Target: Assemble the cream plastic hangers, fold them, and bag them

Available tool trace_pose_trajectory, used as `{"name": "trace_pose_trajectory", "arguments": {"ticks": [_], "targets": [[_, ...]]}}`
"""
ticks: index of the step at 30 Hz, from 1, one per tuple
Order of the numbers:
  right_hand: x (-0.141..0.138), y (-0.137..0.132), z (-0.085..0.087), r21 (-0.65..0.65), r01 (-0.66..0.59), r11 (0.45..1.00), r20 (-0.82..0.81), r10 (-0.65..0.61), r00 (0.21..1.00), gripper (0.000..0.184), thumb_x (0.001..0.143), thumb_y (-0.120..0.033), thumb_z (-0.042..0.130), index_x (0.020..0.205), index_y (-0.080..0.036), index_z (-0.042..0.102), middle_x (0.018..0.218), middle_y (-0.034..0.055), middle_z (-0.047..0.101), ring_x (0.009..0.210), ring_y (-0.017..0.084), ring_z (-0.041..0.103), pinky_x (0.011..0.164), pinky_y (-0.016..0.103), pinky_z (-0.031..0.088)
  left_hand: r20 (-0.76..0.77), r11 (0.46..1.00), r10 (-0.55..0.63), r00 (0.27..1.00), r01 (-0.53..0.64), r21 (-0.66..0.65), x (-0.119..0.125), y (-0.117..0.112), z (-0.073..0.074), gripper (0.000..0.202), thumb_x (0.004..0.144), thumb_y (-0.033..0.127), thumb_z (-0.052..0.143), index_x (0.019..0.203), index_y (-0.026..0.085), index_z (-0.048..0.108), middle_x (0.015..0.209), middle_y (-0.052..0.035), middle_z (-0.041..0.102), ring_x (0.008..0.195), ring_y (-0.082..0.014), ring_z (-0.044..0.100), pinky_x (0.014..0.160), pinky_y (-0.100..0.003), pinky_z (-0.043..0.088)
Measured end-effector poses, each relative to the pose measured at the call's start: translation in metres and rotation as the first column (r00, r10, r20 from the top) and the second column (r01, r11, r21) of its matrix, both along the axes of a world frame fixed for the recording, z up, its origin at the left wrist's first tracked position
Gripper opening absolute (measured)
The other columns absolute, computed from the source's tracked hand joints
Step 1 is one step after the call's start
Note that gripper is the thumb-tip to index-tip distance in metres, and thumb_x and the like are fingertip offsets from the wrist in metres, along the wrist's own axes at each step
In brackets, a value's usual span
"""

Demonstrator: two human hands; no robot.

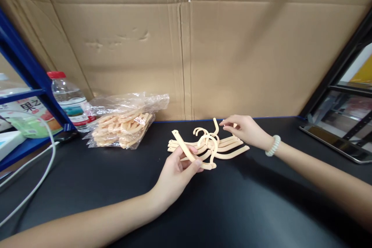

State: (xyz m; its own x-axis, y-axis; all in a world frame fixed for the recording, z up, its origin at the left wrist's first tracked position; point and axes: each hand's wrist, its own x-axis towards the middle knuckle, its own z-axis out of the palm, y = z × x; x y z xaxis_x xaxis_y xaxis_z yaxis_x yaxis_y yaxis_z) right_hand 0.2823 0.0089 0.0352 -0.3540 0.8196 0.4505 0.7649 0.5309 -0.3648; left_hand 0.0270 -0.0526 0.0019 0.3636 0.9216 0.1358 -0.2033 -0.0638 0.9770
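Observation:
My left hand (181, 166) is closed around a cream plastic clothes hanger (183, 145), thumb on top. One arm of this hanger tilts up to the left, and its hook curves up on the right. Behind it, several similar hangers (229, 145) lie in an overlapping pile on the black table, hooks toward the back. A curved cream piece (216, 127) stands up at the pile's rear. Just right of that piece hovers my right hand (242, 128), fingers bent and slightly apart, with nothing visible between them. A pale beaded bracelet circles the right wrist.
Left of the pile sits a clear plastic bag (123, 128) full of cream hanger parts. Behind it stands a red-capped bottle (69, 100) beside a blue shelf frame (23, 46). A white cable (52, 155) loops at the left. A flat dark device (334, 143) lies right; cardboard (261, 46) walls the back.

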Motion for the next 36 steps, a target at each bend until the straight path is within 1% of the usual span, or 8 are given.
{"name": "trace_pose_trajectory", "arguments": {"ticks": [4, 9, 16, 20, 25, 30, 33, 36], "targets": [[0.003, 0.035, -0.007, -0.024, -0.106, 0.994, 0.206, 0.109, 0.973, 0.021, 0.078, -0.007, 0.062, 0.090, -0.020, 0.074, 0.088, 0.0078, 0.065, 0.086, 0.023, 0.060, 0.074, 0.035, 0.047, -0.008, 1.000, 0.009, 1.000, -0.009, -0.005, 0.000, 0.000, 0.000, 0.030, 0.076, 0.031, 0.076, 0.089, 0.018, 0.053, 0.094, 0.0007, 0.060, 0.076, -0.0108, 0.064, 0.074, -0.027, 0.057], [-0.003, 0.053, -0.018, -0.060, -0.216, 0.975, 0.248, 0.224, 0.943, 0.018, 0.084, -0.010, 0.059, 0.088, -0.020, 0.074, 0.085, 0.0041, 0.060, 0.074, 0.015, 0.057, 0.069, 0.027, 0.045, -0.027, 0.999, 0.041, 0.999, -0.041, -0.009, -0.001, 0.000, 0.001, 0.030, 0.075, 0.032, 0.076, 0.089, 0.018, 0.053, 0.097, -0.0005, 0.061, 0.080, -0.0135, 0.066, 0.074, -0.028, 0.057], [0.025, 0.056, -0.012, 0.057, -0.143, 0.988, 0.191, 0.129, 0.973, 0.016, 0.086, -0.017, 0.056, 0.093, -0.014, 0.070, 0.071, 0.0005, 0.050, 0.063, 0.013, 0.048, 0.061, 0.025, 0.040, -0.035, 0.997, 0.068, 0.997, -0.069, -0.022, -0.001, 0.000, 0.001, 0.030, 0.075, 0.032, 0.076, 0.089, 0.018, 0.054, 0.088, 0.0013, 0.059, 0.082, -0.0148, 0.066, 0.071, -0.026, 0.058], [0.026, 0.049, -0.015, -0.010, -0.224, 0.975, 0.278, 0.218, 0.936, 0.029, 0.081, -0.007, 0.055, 0.101, -0.020, 0.072, 0.083, 0.0026, 0.057, 0.066, 0.012, 0.053, 0.061, 0.024, 0.040, -0.051, 0.997, 0.071, 0.996, -0.072, -0.017, -0.002, 0.000, 0.001, 0.029, 0.076, 0.031, 0.075, 0.090, 0.018, 0.053, 0.089, 0.0007, 0.059, 0.083, -0.0140, 0.064, 0.071, -0.025, 0.057], [0.015, 0.047, -0.020, -0.008, -0.282, 0.959, 0.322, 0.270, 0.908, 0.027, 0.078, -0.005, 0.052, 0.085, -0.020, 0.074, 0.077, 0.0034, 0.060, 0.068, 0.014, 0.054, 0.061, 0.025, 0.036, -0.056, 0.996, 0.085, 0.995, -0.086, -0.019, -0.002, 0.000, 0.002, 0.029, 0.076, 0.031, 0.075, 0.089, 0.018, 0.053, 0.092, 0.0002, 0.059, 0.085, -0.0150, 0.065, 0.071, -0.026, 0.058], [0.015, 0.049, -0.013, 0.080, -0.263, 0.962, 0.199, 0.243, 0.949, 0.016, 0.076, -0.011, 0.055, 0.075, -0.019, 0.069, 0.067, 0.0006, 0.059, 0.064, 0.014, 0.053, 0.060, 0.026, 0.035, -0.051, 0.995, 0.092, 0.994, -0.093, -0.028, -0.002, 0.000, 0.002, 0.029, 0.075, 0.031, 0.076, 0.089, 0.018, 0.055, 0.092, 0.0007, 0.060, 0.083, -0.0142, 0.065, 0.071, -0.025, 0.058], [0.015, 0.038, -0.006, 0.159, -0.148, 0.976, 0.010, 0.149, 0.989, 0.012, 0.077, -0.015, 0.053, 0.081, -0.017, 0.065, 0.058, -0.0027, 0.053, 0.053, 0.011, 0.047, 0.057, 0.026, 0.036, -0.043, 0.996, 0.083, 0.996, -0.085, -0.033, -0.002, 0.001, 0.001, 0.029, 0.075, 0.030, 0.077, 0.088, 0.018, 0.055, 0.088, 0.0011, 0.061, 0.083, -0.0143, 0.065, 0.070, -0.024, 0.057], [0.003, 0.009, 0.000, 0.170, -0.044, 0.984, -0.211, 0.080, 0.974, 0.019, 0.088, -0.021, 0.043, 0.096, -0.014, 0.059, 0.056, -0.0036, 0.051, 0.048, 0.011, 0.047, 0.051, 0.025, 0.037, -0.036, 0.996, 0.080, 0.996, -0.081, -0.030, -0.002, 0.001, 0.001, 0.029, 0.075, 0.030, 0.077, 0.088, 0.018, 0.054, 0.088, 0.0010, 0.061, 0.084, -0.0147, 0.066, 0.070, -0.024, 0.057]]}}
